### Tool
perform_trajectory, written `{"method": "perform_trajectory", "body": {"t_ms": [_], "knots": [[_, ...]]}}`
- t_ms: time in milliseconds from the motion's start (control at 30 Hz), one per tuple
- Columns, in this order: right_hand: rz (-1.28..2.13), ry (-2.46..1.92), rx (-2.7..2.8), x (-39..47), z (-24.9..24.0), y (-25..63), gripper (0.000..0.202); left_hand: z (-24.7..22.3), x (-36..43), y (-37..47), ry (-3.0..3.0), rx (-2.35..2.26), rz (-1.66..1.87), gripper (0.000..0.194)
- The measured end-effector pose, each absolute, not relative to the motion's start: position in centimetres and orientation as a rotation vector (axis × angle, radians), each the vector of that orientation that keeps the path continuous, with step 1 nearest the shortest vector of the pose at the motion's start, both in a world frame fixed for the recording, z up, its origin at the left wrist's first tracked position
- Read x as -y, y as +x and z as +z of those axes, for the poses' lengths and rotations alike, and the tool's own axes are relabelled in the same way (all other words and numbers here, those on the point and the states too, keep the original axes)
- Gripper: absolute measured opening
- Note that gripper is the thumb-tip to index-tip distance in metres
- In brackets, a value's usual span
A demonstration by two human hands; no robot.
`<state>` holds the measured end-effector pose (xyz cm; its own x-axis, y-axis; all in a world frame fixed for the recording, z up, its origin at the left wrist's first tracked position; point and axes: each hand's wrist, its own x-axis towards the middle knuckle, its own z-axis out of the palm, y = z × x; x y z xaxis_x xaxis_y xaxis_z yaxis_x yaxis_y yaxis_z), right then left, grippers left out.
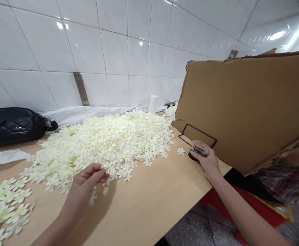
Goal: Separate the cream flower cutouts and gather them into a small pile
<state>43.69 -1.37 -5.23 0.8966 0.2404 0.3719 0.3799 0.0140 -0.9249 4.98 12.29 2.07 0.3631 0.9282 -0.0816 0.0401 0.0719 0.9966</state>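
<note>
On the brown table a large heap of pale yellow-white artificial flower heads (pixel 118 140) spreads out. My left hand (pixel 87 181) is at the heap's front edge, thumb and fingers pinched together. Whether a flower is between those fingertips cannot be made out. A single flower (pixel 93 198) shows just below this hand. At the right, my right hand (pixel 211 164) grips a small clear plastic cup (pixel 200 145) with dark reddish bits in it. The cup is just above a dark round base (pixel 192 156), partly hidden, beside a black wire frame (pixel 200 131).
A large cardboard sheet (pixel 241 109) stands upright at the right. Flatter flowers (pixel 8 205) lie at the near left. A black pouch (pixel 13 124) and a white roll (pixel 153 104) are at the back by the tiled wall (pixel 118 51). Below the table edge is something red (pixel 254 208).
</note>
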Motion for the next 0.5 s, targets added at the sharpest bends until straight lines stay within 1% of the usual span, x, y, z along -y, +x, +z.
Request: {"method": "perform_trajectory", "body": {"t_ms": [167, 300, 367, 500], "knots": [[-0.042, -1.588, 0.463, 0.8, -5.4, 43.8, 0.064, 1.5, -12.6, 4.9, 1.343, -0.973, 0.840, 0.018], [-0.021, -1.553, 0.455, 0.5, -5.1, 43.3, 0.056, 1.5, -12.7, 4.8, 1.341, -0.941, 0.848, 0.018], [-0.015, -1.528, 0.455, 0.6, -4.9, 42.7, 0.053, 1.7, -12.6, 4.8, 1.343, -0.937, 0.849, 0.018], [0.021, -1.480, 0.470, 1.2, -3.7, 40.3, 0.054, 2.0, -12.2, 4.8, 1.348, -0.935, 0.855, 0.015]]}}
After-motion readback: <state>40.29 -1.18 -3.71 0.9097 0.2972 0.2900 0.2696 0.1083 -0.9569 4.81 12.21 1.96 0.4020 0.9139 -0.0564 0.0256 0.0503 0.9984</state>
